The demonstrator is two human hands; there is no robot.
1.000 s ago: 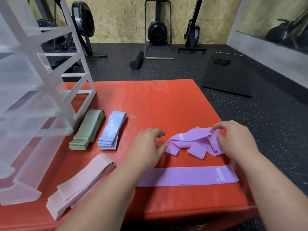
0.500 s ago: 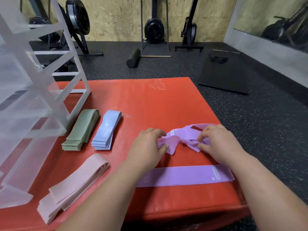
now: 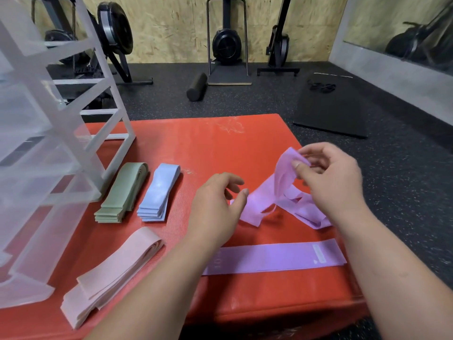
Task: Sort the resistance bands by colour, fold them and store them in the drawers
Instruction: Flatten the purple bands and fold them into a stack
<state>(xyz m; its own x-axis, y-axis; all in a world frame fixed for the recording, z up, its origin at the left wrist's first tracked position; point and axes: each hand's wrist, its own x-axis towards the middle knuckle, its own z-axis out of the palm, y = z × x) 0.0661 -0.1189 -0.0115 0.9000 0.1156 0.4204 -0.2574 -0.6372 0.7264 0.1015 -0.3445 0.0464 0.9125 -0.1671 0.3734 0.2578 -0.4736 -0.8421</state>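
Observation:
My right hand (image 3: pixel 328 177) pinches the upper end of a purple band (image 3: pixel 285 168) and holds it above a tangled heap of purple bands (image 3: pixel 304 212) on the red mat (image 3: pixel 196 148). My left hand (image 3: pixel 215 204) hovers beside the heap's left end with fingers apart, holding nothing. One purple band (image 3: pixel 274 260) lies flat near the mat's front edge. Three folded stacks lie to the left: green (image 3: pixel 122 192), blue (image 3: pixel 159 192) and pink (image 3: pixel 110 276). The translucent drawer unit (image 3: pixel 49 143) stands at the far left.
The red mat ends close to my right forearm, with dark speckled floor beyond. A black mat (image 3: pixel 335 111), a foam roller (image 3: pixel 197 87) and gym machines stand along the far wall. A mirror lines the right wall.
My right hand has risen and drawn one purple band up out of the heap. My left hand has let go of the heap's left end and opened.

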